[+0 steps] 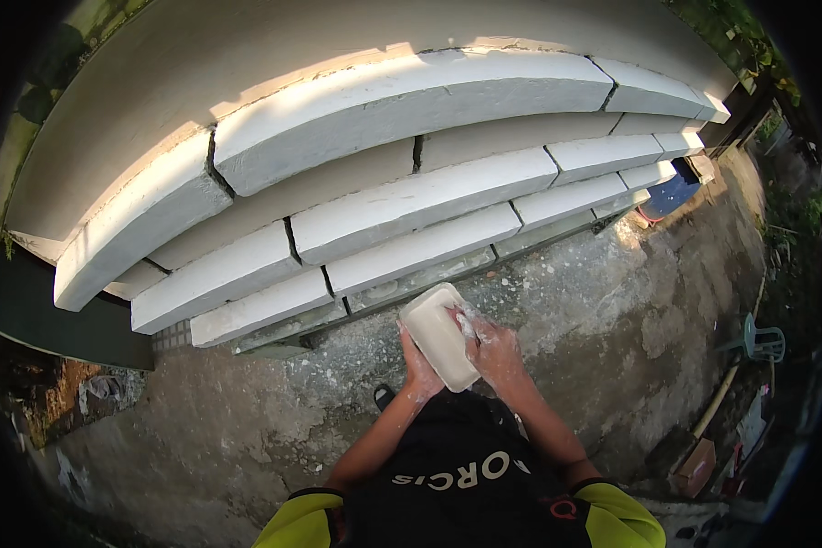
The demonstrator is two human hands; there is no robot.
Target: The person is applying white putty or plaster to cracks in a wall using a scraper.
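Note:
A cream, rectangular tray [434,331] with rounded corners and a raised rim is held tilted in front of my body. My left hand [420,370] grips its left side from below, the fingers mostly hidden under it. Over the right side of the tray reaches my right hand [497,354], its fingers bent and close together against the inner face. White residue coats those fingers, and a whitish bit shows at their tips. Whether it is a separate object or only smeared material, I cannot tell.
Ahead rise white curved ledges [411,205], stacked like steps with dark gaps. A stained concrete floor [603,338] lies below. To the right are a blue container [671,194], a green plastic chair [763,342], a pole [717,397] and a cardboard box [696,468].

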